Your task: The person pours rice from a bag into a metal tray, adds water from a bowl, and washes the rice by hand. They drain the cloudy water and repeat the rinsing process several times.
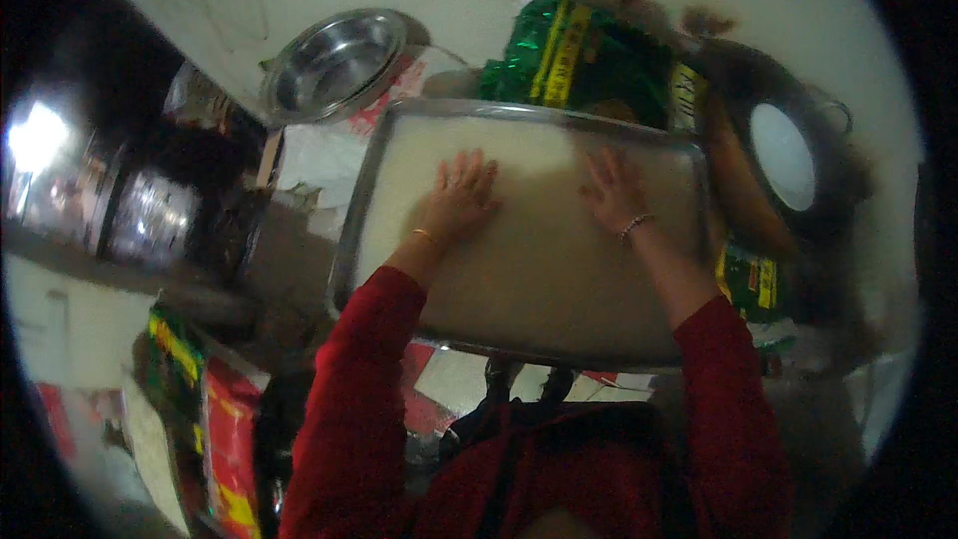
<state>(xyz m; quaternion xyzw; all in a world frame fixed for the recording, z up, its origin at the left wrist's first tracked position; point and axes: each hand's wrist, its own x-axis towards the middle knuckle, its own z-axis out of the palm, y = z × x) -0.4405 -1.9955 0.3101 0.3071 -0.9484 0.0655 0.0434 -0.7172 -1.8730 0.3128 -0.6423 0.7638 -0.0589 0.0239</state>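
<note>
A large rectangular metal tray (371, 175) lies before me, filled nearly to its rim with a level, cream-coloured layer (539, 260). Whether that layer is grain, powder or dough I cannot make out. My left hand (462, 197) rests palm down on its left part, fingers spread toward the far side. On the right part, my right hand (614, 195) lies the same way, fingers apart. Both hands hold nothing. Red sleeves cover my forearms, and each wrist wears a thin band.
Beyond the tray sit metal bowls (336, 62) at the left and a shiny green bag (589, 55) in the middle. A dark round pan with a white oval thing (782, 157) stands at the right. Another green packet (750, 281) is beside the tray; red and yellow bags (230, 434) stand lower left.
</note>
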